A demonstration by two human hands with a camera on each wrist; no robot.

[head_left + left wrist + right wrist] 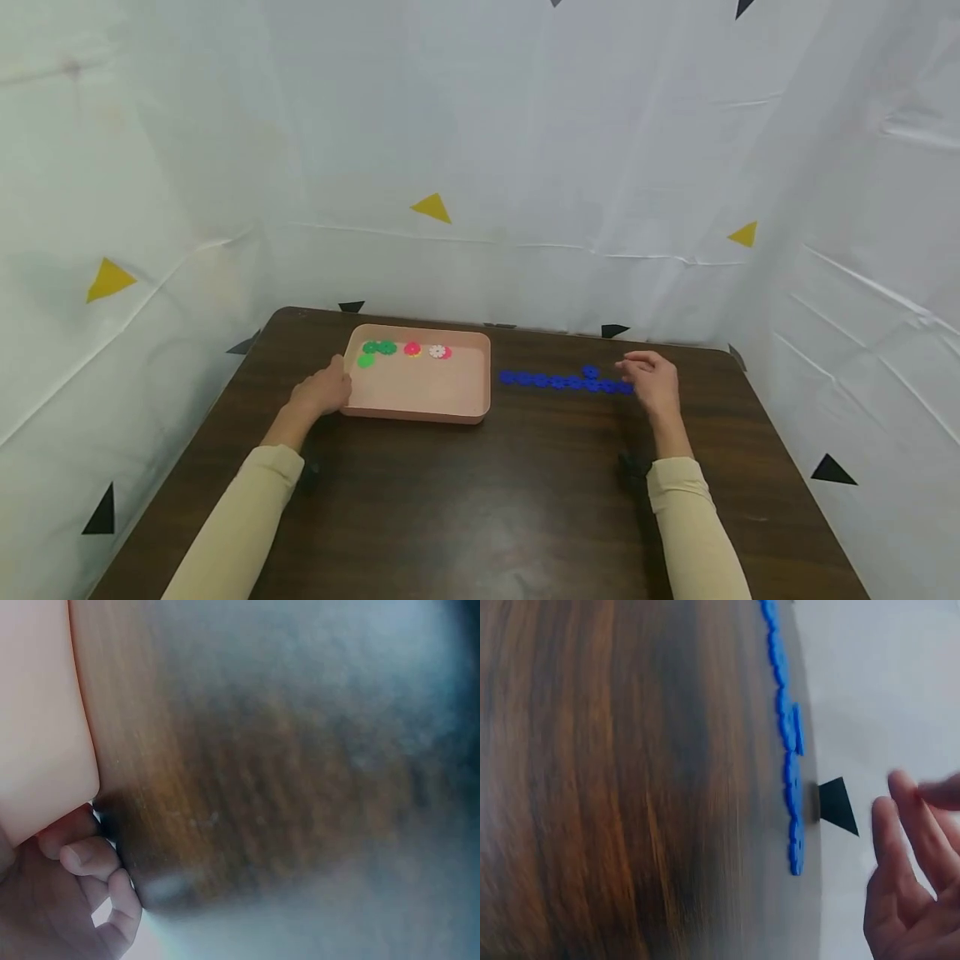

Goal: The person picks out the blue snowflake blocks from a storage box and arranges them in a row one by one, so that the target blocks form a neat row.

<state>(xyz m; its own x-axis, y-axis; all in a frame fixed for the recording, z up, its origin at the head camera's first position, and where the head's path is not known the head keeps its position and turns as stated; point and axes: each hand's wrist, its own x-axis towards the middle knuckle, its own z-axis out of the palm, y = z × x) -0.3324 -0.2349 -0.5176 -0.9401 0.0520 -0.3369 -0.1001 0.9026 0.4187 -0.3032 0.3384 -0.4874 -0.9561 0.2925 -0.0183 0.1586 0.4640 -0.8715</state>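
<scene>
A shallow pink tray [420, 400] stands on the table, left of the middle. My left hand [324, 389] grips its left edge, and in the left wrist view its curled fingers [90, 856] are at the tray's corner. Inside lie green flower-shaped discs [386, 347], a pink one [412, 349] over something yellow, and a white one [437, 352] overlapping pink. To the tray's right runs a row of blue flower-shaped discs [557, 382], with another blue disc [590, 372] behind it. My right hand [651, 383] hovers by the row's right end, fingers loosely bent, nothing visible between them.
The dark wooden table [465, 500] has rounded far corners. White sheeting [480, 125] hangs close behind it and at both sides, marked with yellow and black patches. Bare tabletop lies in front of the tray and the blue row.
</scene>
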